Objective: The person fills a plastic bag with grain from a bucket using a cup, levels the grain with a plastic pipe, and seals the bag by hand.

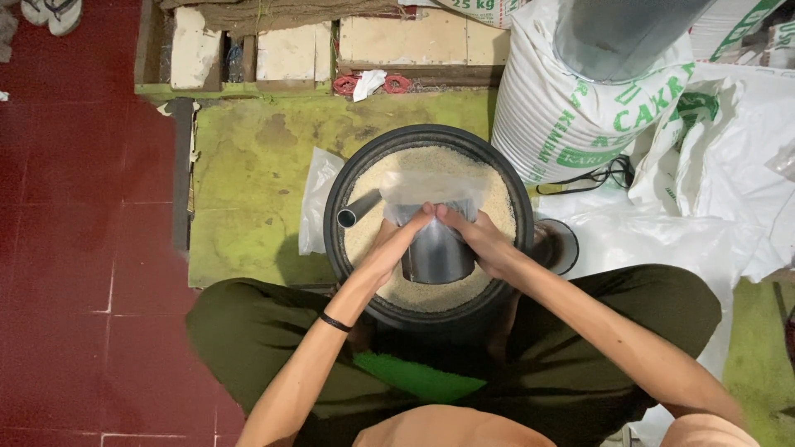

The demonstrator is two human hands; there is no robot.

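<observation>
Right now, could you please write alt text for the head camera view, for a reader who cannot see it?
Seen from above, a seated person's left hand and right hand hold a clear plastic bag over a shiny metal scoop, inside a round black basin of pale grain. A large white printed sack stands beside it.

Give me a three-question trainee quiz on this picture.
1. True or false: both hands grip the mouth of the clear plastic bag.
2. What fills the black basin? A) water B) pale grain C) sand-coloured tiles
3. Which hand wears a dark wristband?

Key:
1. True: the left hand and the right hand pinch it over the metal container.
2. B: grain.
3. The left.
</observation>
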